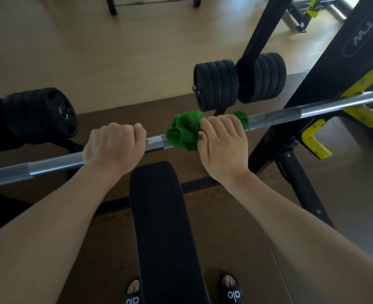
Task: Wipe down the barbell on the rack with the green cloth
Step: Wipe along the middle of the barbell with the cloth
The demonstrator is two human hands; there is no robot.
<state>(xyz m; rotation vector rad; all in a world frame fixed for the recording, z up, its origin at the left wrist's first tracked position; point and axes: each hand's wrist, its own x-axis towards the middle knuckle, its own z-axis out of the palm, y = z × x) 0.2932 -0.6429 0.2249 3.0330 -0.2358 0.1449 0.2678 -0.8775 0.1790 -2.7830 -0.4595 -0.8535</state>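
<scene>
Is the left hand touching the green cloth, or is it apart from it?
Apart. The head view shows bare barbell between the left hand and the green cloth.

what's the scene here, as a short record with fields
bar: barbell lies across the rack, running from lower left to upper right
cloth: green cloth bunched around the bar near its middle
right hand: right hand grips the cloth on the bar
left hand: left hand grips the bare bar, left of the cloth
below: black bench under the bar
beyond: black plates stored on the rack
</scene>
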